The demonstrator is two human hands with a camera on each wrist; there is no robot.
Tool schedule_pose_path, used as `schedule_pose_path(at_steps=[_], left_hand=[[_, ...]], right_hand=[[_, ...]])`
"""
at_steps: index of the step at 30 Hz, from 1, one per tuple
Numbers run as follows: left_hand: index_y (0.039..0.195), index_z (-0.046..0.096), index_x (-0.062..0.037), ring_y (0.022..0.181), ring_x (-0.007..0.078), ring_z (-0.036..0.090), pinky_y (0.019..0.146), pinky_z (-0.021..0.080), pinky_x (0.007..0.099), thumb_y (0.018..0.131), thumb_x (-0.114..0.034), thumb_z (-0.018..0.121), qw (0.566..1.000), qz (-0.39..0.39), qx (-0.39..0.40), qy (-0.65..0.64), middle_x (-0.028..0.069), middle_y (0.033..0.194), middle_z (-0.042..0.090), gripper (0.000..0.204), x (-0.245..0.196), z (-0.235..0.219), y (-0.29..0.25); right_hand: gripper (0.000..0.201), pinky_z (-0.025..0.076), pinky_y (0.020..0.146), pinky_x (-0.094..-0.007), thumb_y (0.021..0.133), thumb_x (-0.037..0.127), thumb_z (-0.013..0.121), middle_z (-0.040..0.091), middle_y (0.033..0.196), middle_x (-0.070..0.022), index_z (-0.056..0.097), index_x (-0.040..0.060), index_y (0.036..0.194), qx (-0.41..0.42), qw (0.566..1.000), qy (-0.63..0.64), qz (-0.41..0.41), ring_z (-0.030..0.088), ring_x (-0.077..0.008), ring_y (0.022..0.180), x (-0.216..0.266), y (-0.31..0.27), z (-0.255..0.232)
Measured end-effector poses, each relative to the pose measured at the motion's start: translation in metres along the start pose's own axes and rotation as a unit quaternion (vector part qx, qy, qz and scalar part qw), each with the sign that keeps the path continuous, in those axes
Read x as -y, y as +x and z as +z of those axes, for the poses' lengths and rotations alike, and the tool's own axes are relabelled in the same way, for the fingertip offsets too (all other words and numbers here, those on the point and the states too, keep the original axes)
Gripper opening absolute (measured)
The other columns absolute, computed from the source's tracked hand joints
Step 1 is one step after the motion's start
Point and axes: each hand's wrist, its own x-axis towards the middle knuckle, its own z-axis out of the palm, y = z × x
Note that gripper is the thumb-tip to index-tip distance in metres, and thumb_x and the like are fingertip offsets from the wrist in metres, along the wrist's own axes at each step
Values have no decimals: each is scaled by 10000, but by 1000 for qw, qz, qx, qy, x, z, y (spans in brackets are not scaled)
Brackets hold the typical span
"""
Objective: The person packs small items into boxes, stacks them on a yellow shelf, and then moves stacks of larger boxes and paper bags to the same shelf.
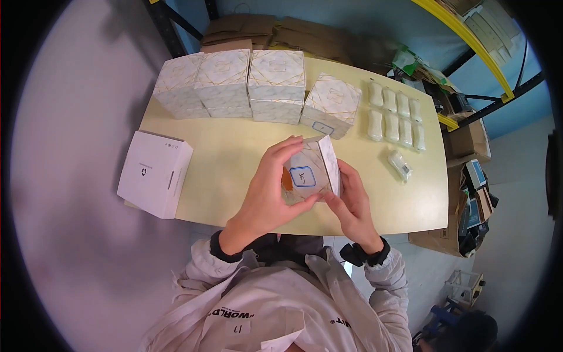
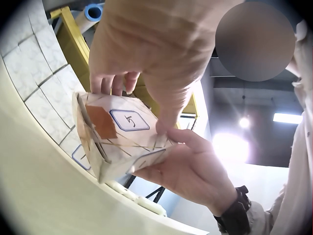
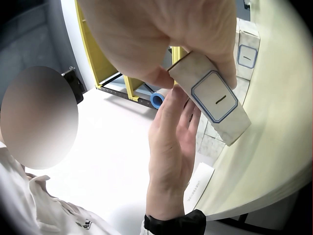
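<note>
A marble-patterned box (image 1: 314,154) with gold lines is held tilted above the table's front half. My left hand (image 1: 261,190) grips its left side, fingers at the far edge and thumb at the near edge. My right hand (image 1: 355,208) holds the right side, thumb near the lower corner. In the left wrist view, the box (image 2: 142,105) shows a blue-framed label and an orange-brown patch. The right wrist view shows another side of the box (image 3: 198,68), with a blue-framed label bearing one stroke.
Several marble boxes (image 1: 275,76) line the table's back edge. A white box (image 1: 151,170) lies at the left edge. Several wrapped white items (image 1: 390,126) sit in rows at the right, with another packet (image 1: 400,165) in front. Yellow shelving (image 1: 469,44) stands behind at right.
</note>
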Motion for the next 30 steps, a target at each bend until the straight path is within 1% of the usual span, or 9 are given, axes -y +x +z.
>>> schedule_pose_path(at_steps=[2, 4, 5, 7, 8, 10, 16, 23, 30], left_hand=[[1539, 462, -24, 1433, 386, 548, 1173, 479, 480, 712, -188, 1024, 999, -11, 32, 1, 223, 1532, 534, 1014, -2, -4, 1], [1582, 428, -19, 1443, 390, 528, 1169, 481, 472, 659, -235, 1047, 997, -13, 68, 46, 219, 1545, 510, 1133, -3, -6, 0], [1582, 428, -19, 1443, 390, 528, 1169, 481, 472, 659, -235, 1047, 996, -12, 70, 45, 219, 1545, 510, 1133, -3, -5, 0], [1587, 423, -21, 1421, 400, 530, 1152, 491, 480, 620, -246, 1054, 996, -2, 69, 58, 214, 1519, 515, 1176, -4, -2, -1], [1587, 423, -21, 1421, 400, 530, 1152, 491, 480, 620, -246, 1054, 996, -2, 70, 57, 214, 1519, 515, 1176, -4, -1, -1], [1571, 462, -19, 1339, 409, 551, 1100, 501, 498, 596, -272, 1051, 994, 27, 52, 88, 192, 1491, 521, 1167, -4, 1, -1], [1565, 481, -40, 1311, 397, 553, 1083, 474, 501, 574, -268, 1048, 988, 42, 58, 135, 174, 1475, 523, 1165, -8, 2, 2], [1550, 497, -46, 1308, 399, 557, 1084, 465, 511, 554, -255, 1039, 985, 65, 57, 146, 166, 1463, 525, 1153, -9, 5, 5], [1549, 499, -46, 1298, 402, 559, 1079, 470, 520, 543, -245, 1038, 985, 60, 68, 147, 165, 1456, 526, 1159, -7, 6, 5]], right_hand=[[577, 377, 1229, -376, 1097, 5, 577, 529, 1547, -168, 345, -39, 1624, -16, 1000, 8, -7, 502, -225, 1454, 2, -1, -2], [490, 491, 1140, -371, 1106, 52, 585, 646, 1413, -167, 463, -71, 1564, -42, 996, -18, 73, 624, -215, 1315, 4, -3, -5], [490, 491, 1140, -371, 1106, 52, 585, 646, 1413, -167, 463, -71, 1564, -45, 996, -19, 73, 624, -215, 1315, 4, -3, -4], [446, 613, 958, -366, 1070, 53, 644, 730, 1249, -162, 566, -87, 1486, -76, 992, -97, 2, 709, -210, 1135, 2, -1, 2], [446, 613, 958, -366, 1070, 53, 644, 730, 1249, -162, 566, -87, 1486, -78, 992, -97, 2, 709, -210, 1135, 5, 0, 4], [460, 654, 829, -377, 1018, 42, 695, 743, 1156, -179, 609, -87, 1451, -127, 954, -261, -78, 745, -234, 1002, 16, 3, 8], [500, 642, 749, -368, 957, 41, 743, 719, 972, -186, 632, -91, 1426, -119, 906, -375, -159, 750, -287, 798, 11, 5, 0], [519, 605, 680, -407, 957, 19, 711, 708, 956, -188, 599, -113, 1446, -106, 895, -410, -142, 731, -302, 765, 8, 1, 0], [590, 604, 677, -422, 935, -3, 703, 716, 995, -191, 547, -109, 1494, -96, 845, -501, -159, 730, -328, 776, -3, 0, 0]])
